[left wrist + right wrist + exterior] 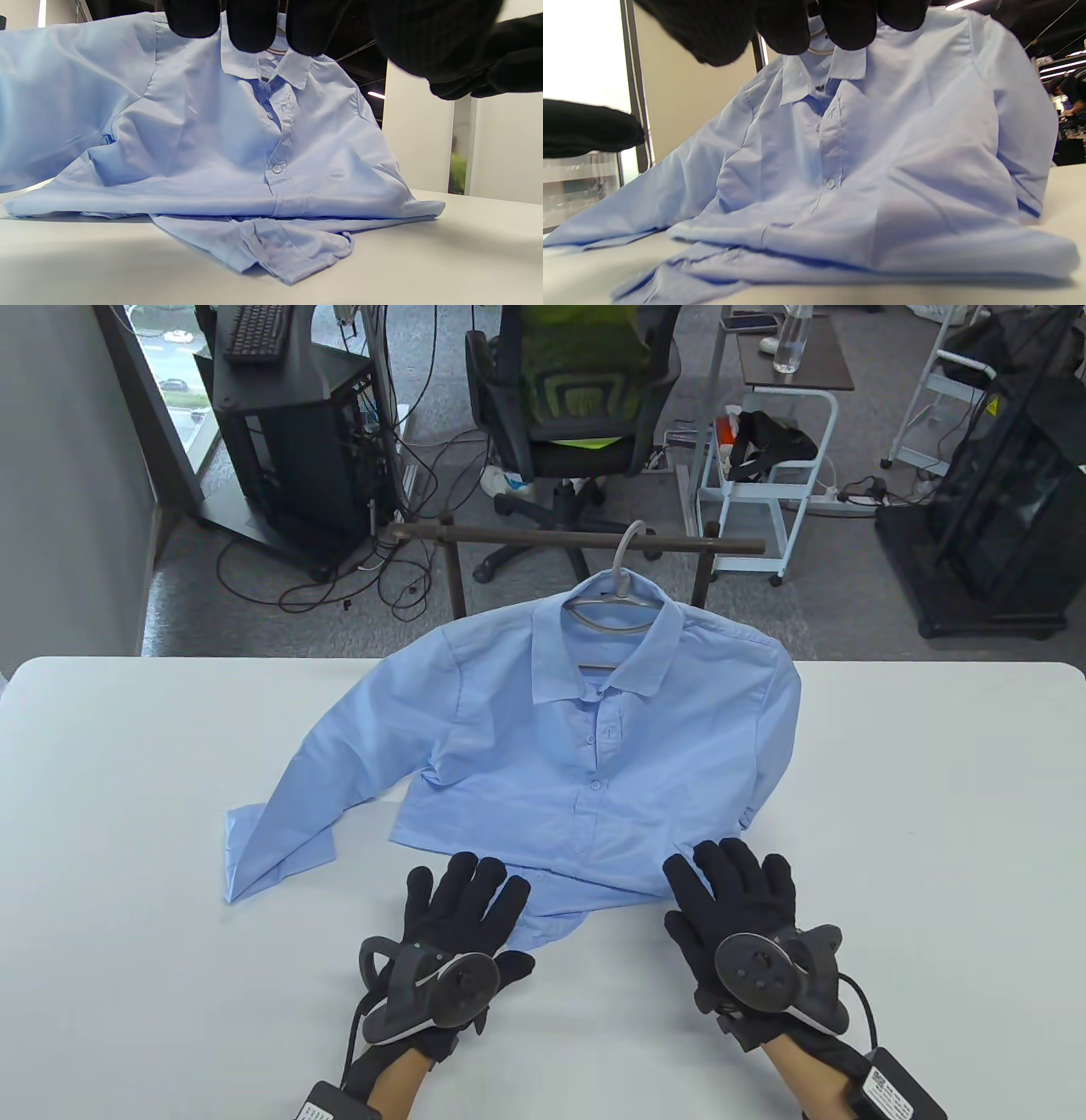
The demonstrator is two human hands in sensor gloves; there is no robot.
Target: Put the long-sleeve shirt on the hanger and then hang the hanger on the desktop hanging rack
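Table view shows us a light blue long-sleeve shirt [585,746] on a grey hanger [612,594]. The hanger's hook is over the dark bar of the desktop hanging rack [475,533] at the far edge of the white bench [127,831]. The shirt slopes down from the bar and its bottom part is folded on the bench. One sleeve lies flat to the left. Our left hand [462,933] and right hand [747,916] lie near the shirt's hem. The fingers [475,882] on both hands are straight and hold nothing. We cannot tell if they touch the cloth.
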